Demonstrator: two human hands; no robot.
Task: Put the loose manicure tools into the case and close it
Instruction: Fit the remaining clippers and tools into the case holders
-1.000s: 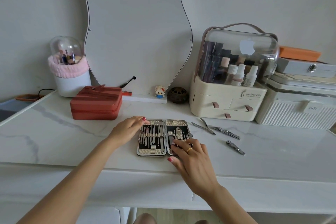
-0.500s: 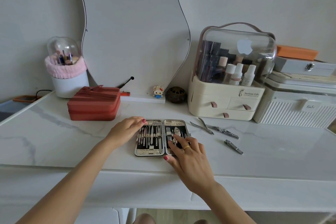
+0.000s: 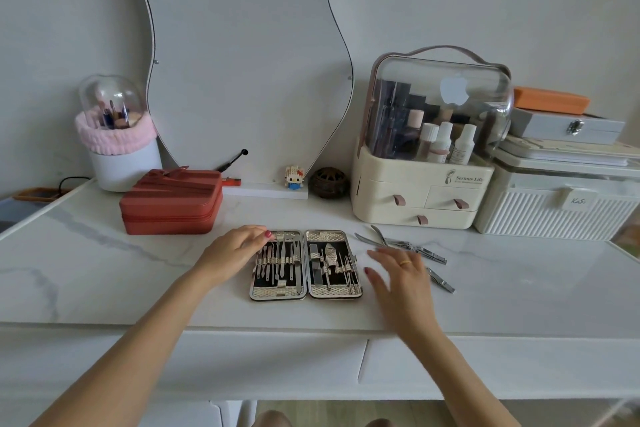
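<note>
The manicure case (image 3: 306,293) lies open flat on the white marble table (image 3: 138,281), both halves filled with metal tools in elastic loops. My left hand (image 3: 235,251) rests on the case's left edge, fingers spread. My right hand (image 3: 398,270) hovers just right of the case, fingers apart, holding nothing. Loose tools lie to the right: nippers (image 3: 375,238), a nail clipper (image 3: 427,253) beyond my fingers, and another clipper (image 3: 443,281) partly hidden by my hand.
A red zipped box (image 3: 173,201) stands behind-left of the case. A cream cosmetics organiser (image 3: 422,194) and a white ribbed box (image 3: 554,215) line the back right. A wavy mirror (image 3: 242,62), brush holder (image 3: 121,149) and small figurine (image 3: 294,177) sit at the back.
My right hand has lifted off the case's right half and moved right toward the loose tools. My left hand stays on the case's left edge.
</note>
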